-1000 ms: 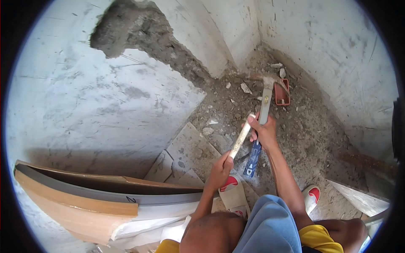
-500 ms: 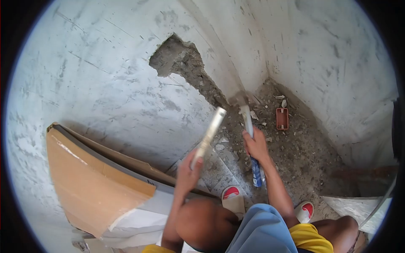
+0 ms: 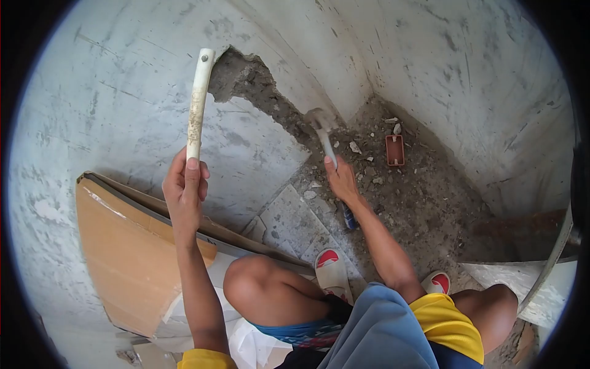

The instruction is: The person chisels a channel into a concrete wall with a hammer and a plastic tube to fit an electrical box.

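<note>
Upright in my left hand (image 3: 185, 187) is a dirty white pipe (image 3: 197, 101), gripped at its lower end, with its top beside the left edge of a rough channel (image 3: 243, 80) broken into the wall. My right hand (image 3: 342, 178) is closed around a hammer (image 3: 326, 138) with a pale shaft and a blue grip. The hammer's head is blurred and lies near the lower end of the channel. The two hands are apart, the right one over the rubble-strewn floor.
A small reddish-brown box (image 3: 395, 150) sits on the rubble (image 3: 418, 197) by the corner. Cardboard (image 3: 129, 246) leans at the left against the wall. Floor tiles (image 3: 289, 215) lie near my sandalled feet. A pale panel (image 3: 510, 277) is at the right.
My left hand has moved up and left with the pipe, which now stands nearly upright. My right hand and the hammer appear slightly higher and further left, and the view has shifted a little.
</note>
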